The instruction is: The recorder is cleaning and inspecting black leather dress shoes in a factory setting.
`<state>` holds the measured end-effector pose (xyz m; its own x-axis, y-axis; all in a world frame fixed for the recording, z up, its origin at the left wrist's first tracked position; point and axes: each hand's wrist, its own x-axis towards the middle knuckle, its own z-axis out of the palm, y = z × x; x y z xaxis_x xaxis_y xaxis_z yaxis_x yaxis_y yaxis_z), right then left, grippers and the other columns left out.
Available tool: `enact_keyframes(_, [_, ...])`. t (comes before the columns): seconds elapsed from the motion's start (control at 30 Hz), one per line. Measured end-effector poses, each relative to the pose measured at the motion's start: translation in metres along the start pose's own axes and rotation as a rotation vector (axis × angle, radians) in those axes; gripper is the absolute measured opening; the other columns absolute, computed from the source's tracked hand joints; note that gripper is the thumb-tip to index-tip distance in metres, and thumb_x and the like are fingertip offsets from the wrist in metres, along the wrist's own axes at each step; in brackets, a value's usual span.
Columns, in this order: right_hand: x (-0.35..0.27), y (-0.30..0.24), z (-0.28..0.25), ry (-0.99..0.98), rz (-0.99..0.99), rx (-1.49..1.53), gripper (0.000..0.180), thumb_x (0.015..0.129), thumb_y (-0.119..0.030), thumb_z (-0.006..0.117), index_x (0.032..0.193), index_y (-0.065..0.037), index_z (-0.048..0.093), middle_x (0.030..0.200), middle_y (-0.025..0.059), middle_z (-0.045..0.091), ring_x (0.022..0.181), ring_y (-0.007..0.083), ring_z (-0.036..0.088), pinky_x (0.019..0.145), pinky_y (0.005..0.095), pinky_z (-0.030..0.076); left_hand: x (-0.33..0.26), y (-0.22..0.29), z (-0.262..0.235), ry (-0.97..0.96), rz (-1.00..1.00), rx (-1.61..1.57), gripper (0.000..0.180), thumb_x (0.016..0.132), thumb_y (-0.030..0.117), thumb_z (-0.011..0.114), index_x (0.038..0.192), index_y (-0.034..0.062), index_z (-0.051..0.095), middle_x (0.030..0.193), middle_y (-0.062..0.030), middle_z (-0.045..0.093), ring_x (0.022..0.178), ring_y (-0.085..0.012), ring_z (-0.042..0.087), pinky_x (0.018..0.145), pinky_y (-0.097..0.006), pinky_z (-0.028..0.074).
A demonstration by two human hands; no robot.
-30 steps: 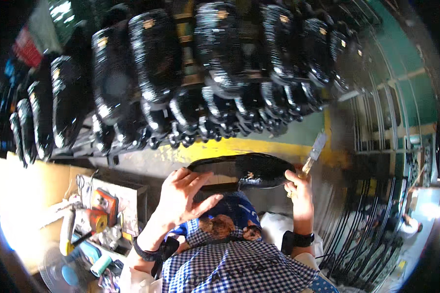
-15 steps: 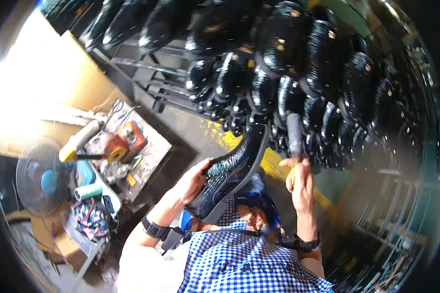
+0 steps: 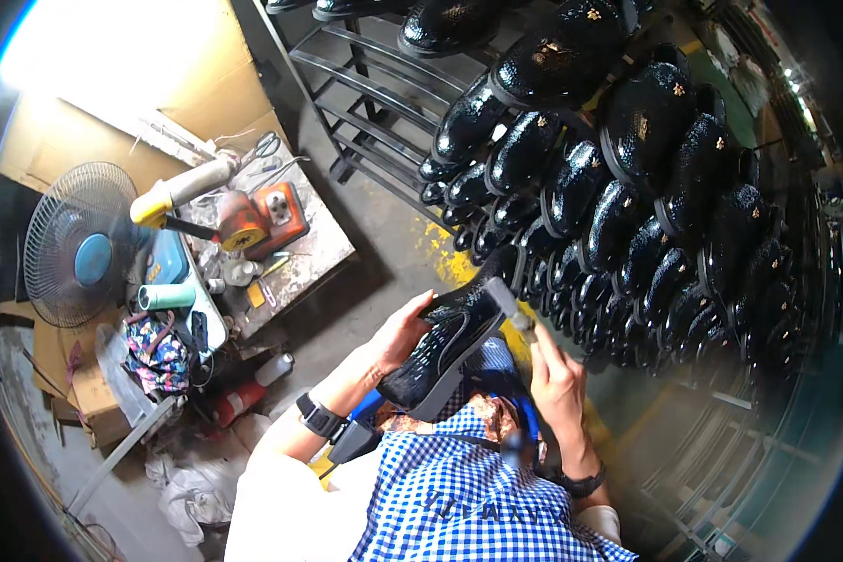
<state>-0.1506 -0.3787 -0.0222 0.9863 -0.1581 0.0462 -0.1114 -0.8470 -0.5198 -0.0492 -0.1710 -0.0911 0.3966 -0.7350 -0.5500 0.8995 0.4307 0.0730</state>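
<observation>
My left hand (image 3: 405, 335) grips a glossy black textured shoe (image 3: 429, 354) by its side, in front of my checked apron. The shoe lies tilted, toe pointing up and away to the right, with its dark grey sole edge facing right. In my right hand (image 3: 558, 382) is a short-handled tool (image 3: 503, 296) with a grey, block-like head; I cannot tell whether it is a hammer or a brush. Its head is at the sole edge near the toe, touching or just beside it. My right fingers wrap round the handle and partly hide it.
A metal rack (image 3: 384, 92) carries many glossy black shoes (image 3: 644, 126) ahead and to the right. At the left stands a worn workbench (image 3: 326, 245) with an orange electric tool (image 3: 281, 217) and scissors (image 3: 266, 145). Beside it are a fan (image 3: 82, 245), a green cup (image 3: 167, 297) and a floral bag (image 3: 157, 352).
The tool in my right hand has come left and down to the shoe's sole edge. My left hand still holds the shoe. The whole view has shifted, showing more of the bench side.
</observation>
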Motion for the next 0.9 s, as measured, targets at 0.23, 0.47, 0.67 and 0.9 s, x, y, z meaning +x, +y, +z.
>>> enact_keyframes(0.23, [-0.008, 0.004, 0.010, 0.007, -0.083, 0.049, 0.031, 0.083, -0.012, 0.055, 0.114, -0.006, 0.054, 0.072, 0.0207, 0.058, 0.057, 0.0370, 0.058, 0.048, 0.0416, 0.046, 0.009, -0.006, -0.018, -0.084, -0.055, -0.089, 0.049, 0.088, 0.040, 0.044, 0.117, 0.0011, 0.048, 0.111, -0.0160, 0.056, 0.097, -0.0250, 0.057, 0.088, -0.037, 0.044])
enact_keyframes(0.47, [-0.022, -0.004, 0.008, -0.046, -0.121, -0.075, 0.032, 0.082, -0.010, 0.056, 0.114, -0.007, 0.055, 0.069, 0.0224, 0.058, 0.055, 0.0341, 0.060, 0.044, 0.0393, 0.045, 0.003, -0.005, 0.014, 0.161, 0.035, 0.160, 0.049, 0.088, 0.041, 0.044, 0.116, 0.0013, 0.049, 0.111, -0.0141, 0.057, 0.098, -0.0244, 0.056, 0.088, -0.037, 0.043])
enact_keyframes(0.67, [-0.026, -0.004, 0.019, 0.075, -0.189, -0.056, 0.033, 0.082, -0.010, 0.057, 0.114, -0.006, 0.054, 0.065, 0.0170, 0.058, 0.047, 0.0316, 0.057, 0.041, 0.0363, 0.044, 0.018, -0.007, -0.009, -0.053, -0.100, 0.022, 0.047, 0.088, 0.041, 0.044, 0.115, 0.0019, 0.050, 0.108, -0.0140, 0.058, 0.096, -0.0250, 0.057, 0.087, -0.037, 0.044])
enact_keyframes(0.9, [-0.018, -0.011, 0.009, 0.038, -0.010, -0.139, 0.034, 0.080, -0.009, 0.058, 0.113, -0.006, 0.055, 0.071, 0.0186, 0.059, 0.055, 0.0319, 0.059, 0.045, 0.0377, 0.045, 0.018, -0.010, 0.002, 0.017, -0.088, 0.104, 0.048, 0.089, 0.043, 0.041, 0.114, 0.0041, 0.051, 0.108, -0.0133, 0.058, 0.096, -0.0243, 0.057, 0.086, -0.037, 0.045])
